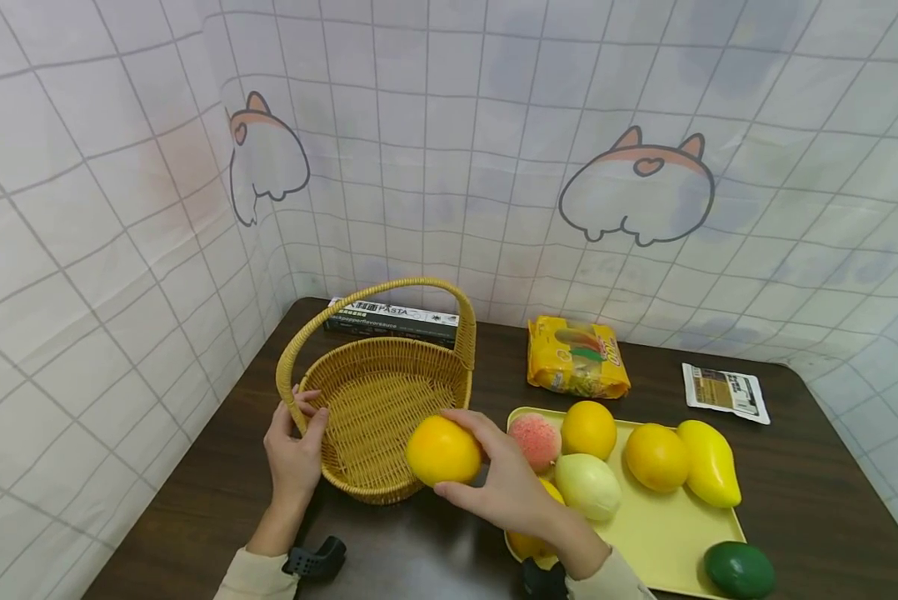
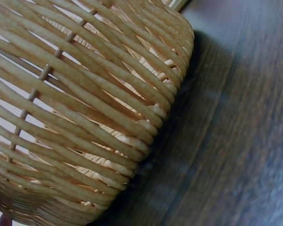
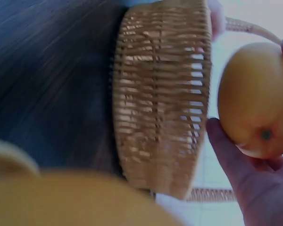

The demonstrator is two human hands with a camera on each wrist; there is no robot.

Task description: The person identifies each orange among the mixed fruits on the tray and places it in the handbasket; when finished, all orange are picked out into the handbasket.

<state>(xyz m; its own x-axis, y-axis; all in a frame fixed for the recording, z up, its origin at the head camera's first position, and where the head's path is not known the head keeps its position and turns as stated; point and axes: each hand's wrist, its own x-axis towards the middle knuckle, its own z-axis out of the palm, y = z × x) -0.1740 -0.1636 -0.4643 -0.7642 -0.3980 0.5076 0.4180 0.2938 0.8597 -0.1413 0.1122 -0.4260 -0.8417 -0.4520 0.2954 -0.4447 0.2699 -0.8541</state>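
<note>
My right hand [image 1: 505, 483] grips an orange [image 1: 443, 451] between thumb and fingers, over the near right rim of a wicker basket [image 1: 389, 417]. In the right wrist view the orange [image 3: 259, 99] shows its stem end, with the thumb [image 3: 228, 153] against its side and the basket [image 3: 160, 99] beyond. My left hand [image 1: 297, 446] holds the basket's left rim at the foot of its tall arched handle. Woven cane at the bottom of the basket lies bare. The left wrist view is mostly the basket's side [image 2: 85, 103], resting on dark wood.
On the right, a yellow tray [image 1: 666, 533] bears a peach [image 1: 535, 442], several oranges [image 1: 589, 430], a pale green fruit [image 1: 588, 486] and a mango [image 1: 711, 463]. An avocado [image 1: 739, 569] lies at its corner. Behind are a pasta box [image 1: 392, 322], a yellow packet [image 1: 577, 358] and a sachet [image 1: 726, 392].
</note>
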